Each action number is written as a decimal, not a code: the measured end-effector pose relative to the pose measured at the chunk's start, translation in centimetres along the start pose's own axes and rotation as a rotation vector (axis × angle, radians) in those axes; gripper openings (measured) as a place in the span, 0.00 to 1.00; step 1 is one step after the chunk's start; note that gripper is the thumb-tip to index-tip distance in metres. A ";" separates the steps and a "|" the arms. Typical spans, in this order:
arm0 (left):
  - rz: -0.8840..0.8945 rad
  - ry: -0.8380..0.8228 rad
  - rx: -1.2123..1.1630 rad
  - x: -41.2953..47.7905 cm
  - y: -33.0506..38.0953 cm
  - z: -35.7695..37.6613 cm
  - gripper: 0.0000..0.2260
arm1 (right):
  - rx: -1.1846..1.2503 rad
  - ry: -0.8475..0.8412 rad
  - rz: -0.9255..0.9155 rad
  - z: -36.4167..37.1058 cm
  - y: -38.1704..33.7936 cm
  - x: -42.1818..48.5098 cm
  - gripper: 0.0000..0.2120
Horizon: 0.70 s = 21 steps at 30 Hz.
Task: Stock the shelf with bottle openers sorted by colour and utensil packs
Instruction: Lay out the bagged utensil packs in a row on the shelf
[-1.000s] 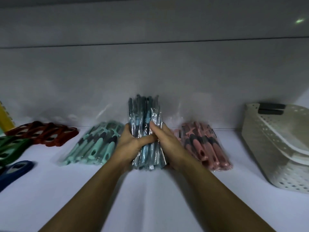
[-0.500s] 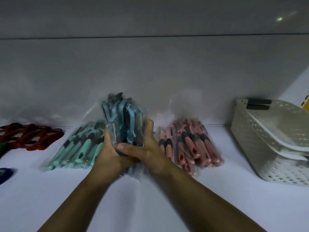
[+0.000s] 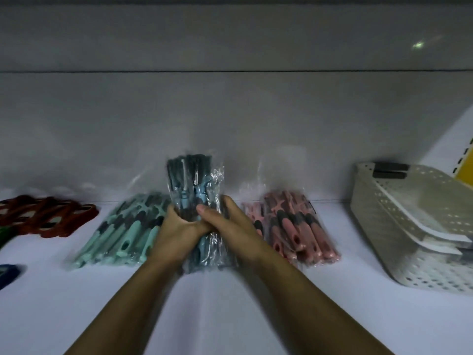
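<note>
Blue pack (image 3: 191,175): upright;
Left hand (image 3: 176,234): my fingers curled round it;
Right hand (image 3: 231,226): my thumb clamped across it

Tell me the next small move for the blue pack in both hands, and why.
Probably lay the blue pack flat on the shelf, in the gap between the mint pack and pink pack. Left hand and right hand grip it upright there, while both neighbours lie flat.
</note>
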State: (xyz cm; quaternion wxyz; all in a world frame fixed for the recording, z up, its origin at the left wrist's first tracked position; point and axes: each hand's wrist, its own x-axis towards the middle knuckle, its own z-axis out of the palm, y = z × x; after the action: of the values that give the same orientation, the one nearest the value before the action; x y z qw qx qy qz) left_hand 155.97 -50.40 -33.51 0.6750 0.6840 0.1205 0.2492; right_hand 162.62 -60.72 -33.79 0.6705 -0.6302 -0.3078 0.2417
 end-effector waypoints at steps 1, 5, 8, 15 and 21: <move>-0.031 0.000 0.042 0.2 0.3 0.2 0.15 | 0.025 0.019 0.032 -0.2 0.4 0.3 0.23; -0.249 0.019 0.214 1.3 1.6 0.4 0.06 | 0.036 0.074 0.185 0.0 0.7 1.0 0.37; -0.357 -0.016 0.313 2.4 1.0 0.6 0.10 | -0.137 0.126 0.217 0.0 0.9 1.5 0.31; -0.194 0.006 0.716 1.7 0.0 -0.4 0.49 | -0.264 0.140 0.186 -1.2 0.2 1.0 0.48; 0.200 -0.178 0.693 -2.9 -2.6 -3.0 0.42 | -0.701 0.116 0.096 -3.0 -1.2 -0.8 0.15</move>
State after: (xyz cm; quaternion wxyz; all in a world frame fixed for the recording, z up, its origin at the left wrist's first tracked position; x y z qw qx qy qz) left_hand 152.47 -49.06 -36.65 0.3835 0.8992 0.0711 0.1981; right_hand 164.11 -63.48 -32.69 0.4177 -0.8484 -0.3037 0.1163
